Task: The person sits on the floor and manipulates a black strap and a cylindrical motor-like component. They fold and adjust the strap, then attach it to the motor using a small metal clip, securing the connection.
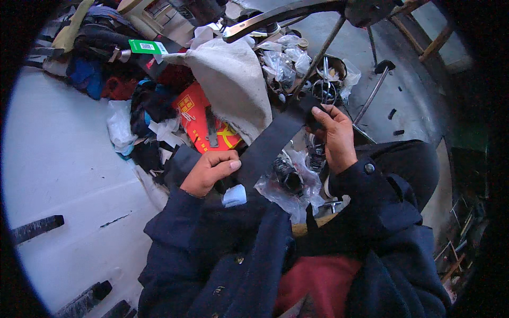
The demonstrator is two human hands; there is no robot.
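Note:
A wide black strip of cloth-like material (272, 139) stretches slantwise between my two hands. My left hand (213, 170) is closed on its lower end, thumb on top. My right hand (336, 135) pinches the far upper end between thumb and fingers, where the strip looks bunched or folded. Just under my left hand lies a small pale-blue piece (234, 195), perhaps paper or cloth. Below the strip is a clear plastic bag (305, 199) with dark items in and around it.
Left of my hands are a red bag (199, 119) with yellow marks and a grey-white cloth (233, 79). A black metal arm (286, 15) of a machine or stand reaches over the top. Tins and plastic bags (289, 58) sit behind. A metal rod (374, 95) stands at the right.

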